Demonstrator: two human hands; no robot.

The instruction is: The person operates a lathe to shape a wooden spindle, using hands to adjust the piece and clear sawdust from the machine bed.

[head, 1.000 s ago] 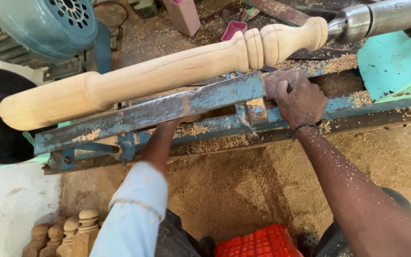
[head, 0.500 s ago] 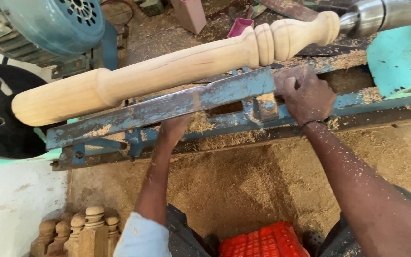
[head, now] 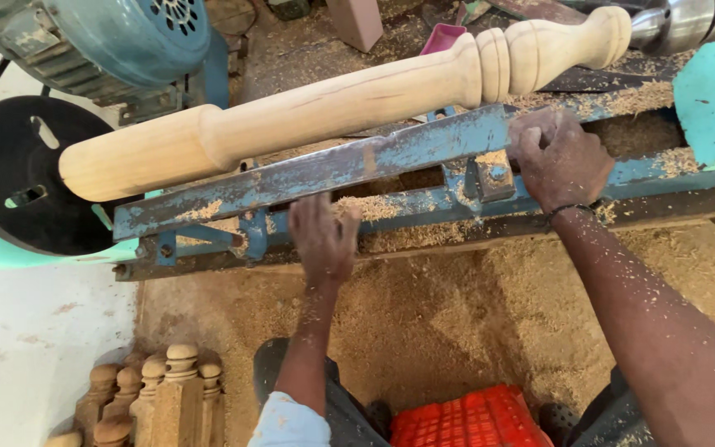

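Hands: right (head: 562, 159) grip closed on blue rail (head: 333, 170); left (head: 323, 236) open below it.

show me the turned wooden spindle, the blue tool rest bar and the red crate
turned wooden spindle (head: 333, 108), head view, on the plain middle of its shaft.
blue tool rest bar (head: 391, 153), head view, on the flat painted face between the hands.
red crate (head: 465, 418), head view, on its slotted top by the bottom edge.
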